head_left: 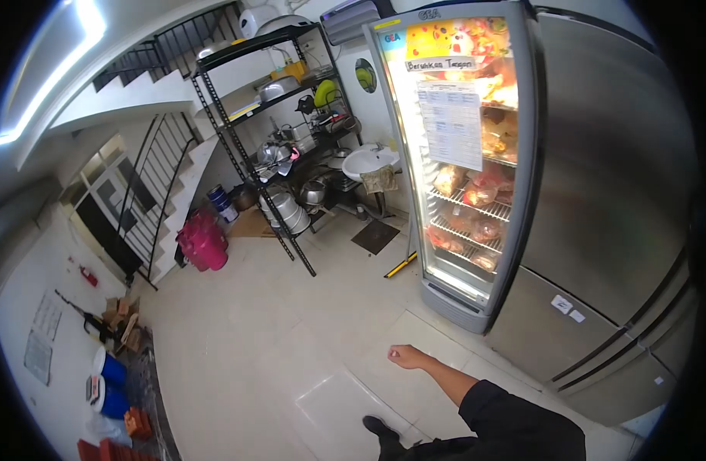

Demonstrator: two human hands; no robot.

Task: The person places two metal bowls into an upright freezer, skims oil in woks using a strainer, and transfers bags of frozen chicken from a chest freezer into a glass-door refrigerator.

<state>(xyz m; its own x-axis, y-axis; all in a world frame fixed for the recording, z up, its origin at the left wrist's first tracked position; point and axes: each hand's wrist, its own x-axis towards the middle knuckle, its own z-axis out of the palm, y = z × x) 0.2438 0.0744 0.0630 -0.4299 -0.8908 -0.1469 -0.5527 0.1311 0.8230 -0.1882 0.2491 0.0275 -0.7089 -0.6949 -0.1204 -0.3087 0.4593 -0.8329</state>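
My right hand [406,356] is out in front of me over the tiled floor [291,330], its fingers curled into a loose fist. No object shows in it, and it touches nothing. Nearest to it stands a glass-door display fridge [479,306], lit inside, with bagged food [476,192] on its wire shelves. A printed sheet [451,123] and a handwritten label are stuck to the fridge's glass. My left hand is outside the view. Below, one of my dark shoes [377,426] is on the floor.
Right of the display fridge stands a steel refrigerator [606,169]. A black rack [249,154] holds pots and pans, beside a white sink [368,160]. Pink bags [203,240] lie near the stairs [185,180]; blue drums [111,396] line the left wall. A squeegee [401,266] leans by the fridge.
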